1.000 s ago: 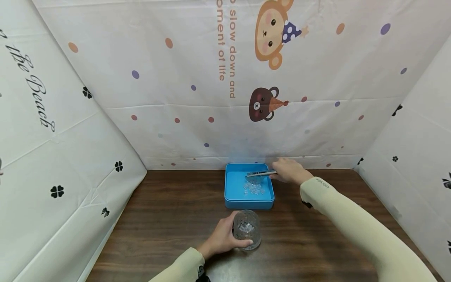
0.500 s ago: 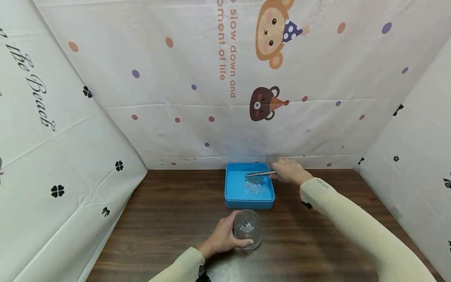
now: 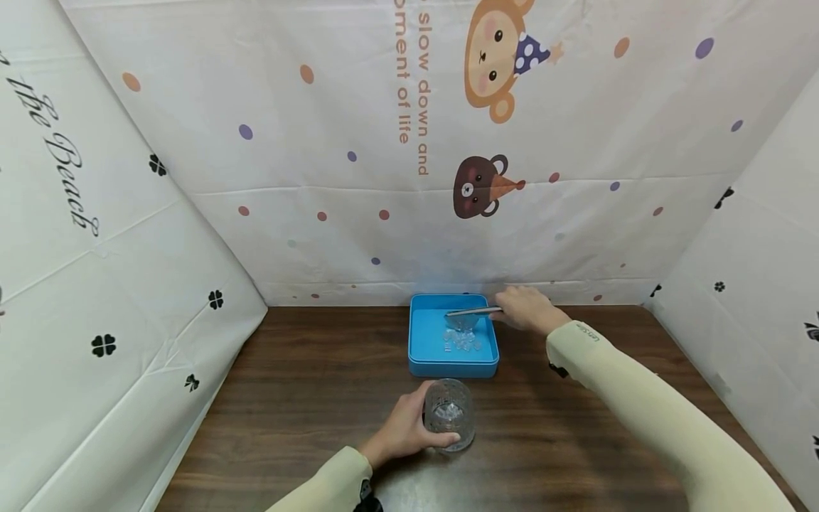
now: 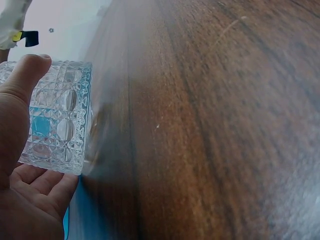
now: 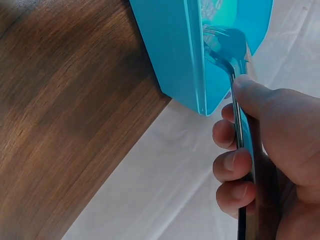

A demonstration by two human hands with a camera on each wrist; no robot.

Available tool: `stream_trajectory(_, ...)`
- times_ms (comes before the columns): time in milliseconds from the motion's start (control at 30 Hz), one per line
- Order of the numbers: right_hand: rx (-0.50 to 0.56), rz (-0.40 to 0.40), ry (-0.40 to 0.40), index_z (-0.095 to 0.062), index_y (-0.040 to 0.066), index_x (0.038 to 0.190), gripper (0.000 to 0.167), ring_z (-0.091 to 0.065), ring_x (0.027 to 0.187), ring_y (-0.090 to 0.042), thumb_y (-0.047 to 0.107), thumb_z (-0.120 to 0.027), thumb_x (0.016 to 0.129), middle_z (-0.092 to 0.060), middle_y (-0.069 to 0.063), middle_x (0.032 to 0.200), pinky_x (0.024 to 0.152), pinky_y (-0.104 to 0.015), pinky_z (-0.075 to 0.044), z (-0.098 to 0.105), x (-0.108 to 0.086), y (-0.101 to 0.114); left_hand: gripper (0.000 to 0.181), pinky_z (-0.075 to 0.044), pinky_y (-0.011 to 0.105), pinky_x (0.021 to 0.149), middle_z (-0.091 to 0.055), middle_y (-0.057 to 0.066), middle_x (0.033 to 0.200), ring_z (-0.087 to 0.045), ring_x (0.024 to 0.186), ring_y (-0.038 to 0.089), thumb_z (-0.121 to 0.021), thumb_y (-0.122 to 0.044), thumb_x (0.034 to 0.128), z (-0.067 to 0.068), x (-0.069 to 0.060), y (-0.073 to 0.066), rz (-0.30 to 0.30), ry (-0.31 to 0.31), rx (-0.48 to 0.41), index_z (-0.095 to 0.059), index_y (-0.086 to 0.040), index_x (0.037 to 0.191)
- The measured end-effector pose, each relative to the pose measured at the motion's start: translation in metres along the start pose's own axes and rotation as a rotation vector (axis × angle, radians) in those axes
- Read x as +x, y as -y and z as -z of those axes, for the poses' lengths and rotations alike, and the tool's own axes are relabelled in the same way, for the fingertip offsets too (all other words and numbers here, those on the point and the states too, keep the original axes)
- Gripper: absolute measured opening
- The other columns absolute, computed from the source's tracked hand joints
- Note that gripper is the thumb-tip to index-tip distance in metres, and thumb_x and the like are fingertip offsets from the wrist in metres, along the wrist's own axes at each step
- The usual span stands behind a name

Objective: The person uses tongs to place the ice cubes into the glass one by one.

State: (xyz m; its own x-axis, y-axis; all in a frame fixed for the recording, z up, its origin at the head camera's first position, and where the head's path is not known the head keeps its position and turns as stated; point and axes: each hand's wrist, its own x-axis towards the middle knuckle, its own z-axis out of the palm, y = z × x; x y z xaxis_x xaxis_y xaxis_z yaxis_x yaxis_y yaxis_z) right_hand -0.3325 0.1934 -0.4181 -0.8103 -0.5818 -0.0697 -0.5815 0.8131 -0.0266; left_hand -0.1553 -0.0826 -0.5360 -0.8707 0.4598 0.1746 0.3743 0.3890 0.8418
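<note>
A clear, patterned glass (image 3: 457,398) stands on the wooden table, with several clear pieces visible at its bottom. My left hand (image 3: 409,425) grips it from the left, thumb on the near side and fingers on the far side. In the left wrist view, the cut pattern of the glass (image 4: 60,117) shows between thumb and fingers. My right hand (image 3: 526,311) holds metal tongs (image 3: 473,311) by the handle. Their fork-like end reaches over the right wall into a blue tray (image 3: 422,370), at a heap of clear ice-like pieces (image 3: 462,343). Whether the tongs pinch a piece is unclear.
The dark wooden table (image 3: 307,398) spreads around the tray and glass. A patterned white cloth (image 3: 345,242) rises right behind the tray. More white cloth walls stand at left and right.
The two arms of the tongs look closer together than a second ago, and their tip has shifted slightly. The left hand and glass stay in place.
</note>
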Motion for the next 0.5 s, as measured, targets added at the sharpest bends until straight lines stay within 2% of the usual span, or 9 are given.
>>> stream_trajectory(100, 0.003, 0.002, -0.011, -0.072, 0.011, 0.092, 0.018, -0.049, 0.056, -0.016, 0.027, -0.070, 0.100, -0.052, 0.002, 0.062, 0.053, -0.031, -0.041, 0.0010, -0.0003, 0.0000, 0.077, -0.056, 0.029, 0.086, -0.067, 0.003, 0.126, -0.067, 0.105, 0.010, -0.086, -0.046, 0.0822, 0.0002, 0.0002, 0.0002, -0.001, -0.001, 0.001, -0.050, -0.016, 0.143)
stream_trajectory(300, 0.003, 0.009, -0.022, -0.071, 0.011, 0.089, 0.020, -0.047, 0.055, -0.016, 0.027, -0.069, 0.100, -0.050, 0.002, 0.060, 0.052, -0.031, -0.038, 0.0005, -0.0014, -0.0010, 0.076, -0.056, 0.028, 0.086, -0.067, 0.003, 0.126, -0.067, 0.105, 0.010, -0.086, -0.045, 0.0828, -0.0002, 0.0006, 0.0006, -0.011, 0.002, 0.001, -0.049, -0.017, 0.144)
stream_trajectory(500, -0.009, 0.049, -0.047, -0.074, 0.011, 0.115, 0.021, -0.050, 0.059, -0.014, 0.025, -0.068, 0.101, -0.056, 0.005, 0.068, 0.055, -0.031, -0.042, -0.0016, -0.0035, -0.0054, 0.076, -0.056, 0.029, 0.085, -0.067, 0.002, 0.126, -0.067, 0.104, 0.009, -0.086, -0.045, 0.0826, -0.0002, -0.0006, -0.0003, 0.006, 0.003, -0.006, -0.050, -0.017, 0.143)
